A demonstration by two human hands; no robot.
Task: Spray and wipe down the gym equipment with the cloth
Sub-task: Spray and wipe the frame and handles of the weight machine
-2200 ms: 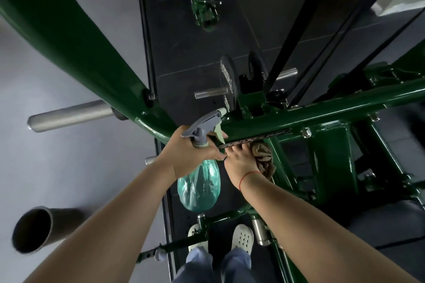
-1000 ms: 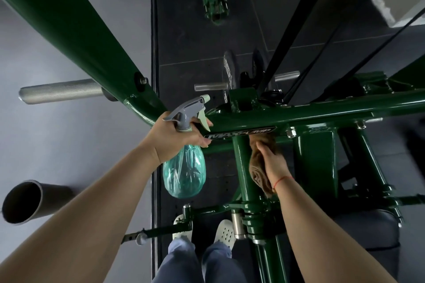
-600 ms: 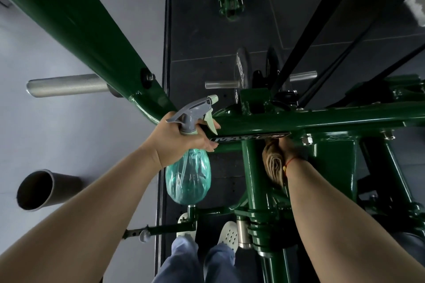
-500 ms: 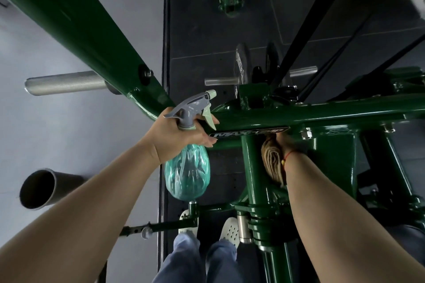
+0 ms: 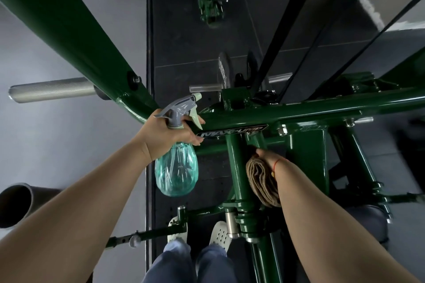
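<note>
- Cloth: brown, folded, hanging just beside the green post.
- Left fingers curl round the teal bottle at its neck.
- Right fingers, mostly hidden, grasp the cloth.

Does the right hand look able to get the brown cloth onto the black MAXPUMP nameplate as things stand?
Probably yes: the right hand, holding the folded brown cloth, sits just below the black MAXPUMP nameplate, with nothing visibly between them.

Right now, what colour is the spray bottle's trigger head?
The trigger head is grey, clearest in the head view.
</note>
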